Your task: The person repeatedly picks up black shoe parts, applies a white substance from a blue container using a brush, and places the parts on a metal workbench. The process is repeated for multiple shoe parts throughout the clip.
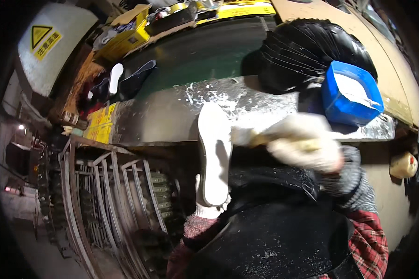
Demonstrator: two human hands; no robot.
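My left hand (208, 209), in a white knit glove, grips a white shoe sole (214, 172) from below at its heel end. The sole stands nearly lengthwise in front of me, its toe over the bench edge and a shadow across its middle. In my right hand (302, 144), gloved and smeared by motion, is a brush (243, 137) with a yellowish handle. The brush's blurred tip is close to the sole's right edge; I cannot tell whether they touch. At the right of the bench stands a blue tub (333, 100) with white paste inside.
A black plastic-covered bundle (307, 51) sits behind the tub. The white-spattered metal bench edge (163, 114) borders a dark green surface (195, 60). Another white sole (116, 79) and dark shoe pieces (137, 79) lie left. Metal racks (111, 190) stand below; a yellow box (125, 39) is behind.
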